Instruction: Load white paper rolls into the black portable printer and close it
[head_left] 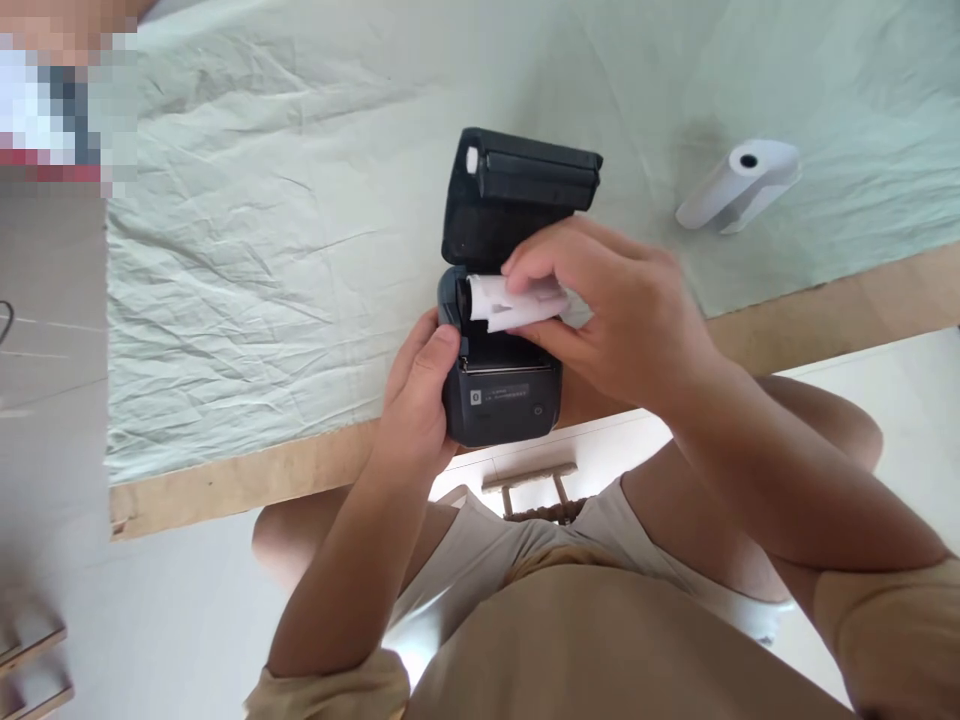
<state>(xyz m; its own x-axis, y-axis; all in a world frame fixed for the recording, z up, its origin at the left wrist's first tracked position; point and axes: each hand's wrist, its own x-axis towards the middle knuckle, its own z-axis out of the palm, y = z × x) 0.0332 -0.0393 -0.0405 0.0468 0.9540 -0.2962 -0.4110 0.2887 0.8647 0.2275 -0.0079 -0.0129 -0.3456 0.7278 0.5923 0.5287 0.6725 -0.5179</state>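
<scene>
A small black receipt printer (504, 412) is held over the table's front edge, its lid (517, 180) swung up and back. My left hand (421, 390) grips the printer's left side, the thumb pressed on its rim. Between the thumb and fingers of my right hand (600, 300) is a small white paper roll (491, 300). The roll lies at the mouth of the paper compartment, its left end close to the inner wall. My fingers hide the roll's right end, and I cannot tell whether it is seated.
A longer white paper roll (739, 190) with a loose end lies at the right of the table. A pale green cloth (262, 250) covers the tabletop, leaving a wooden front edge (240, 465) bare. Another person's blurred part (60, 60) shows at the far upper left.
</scene>
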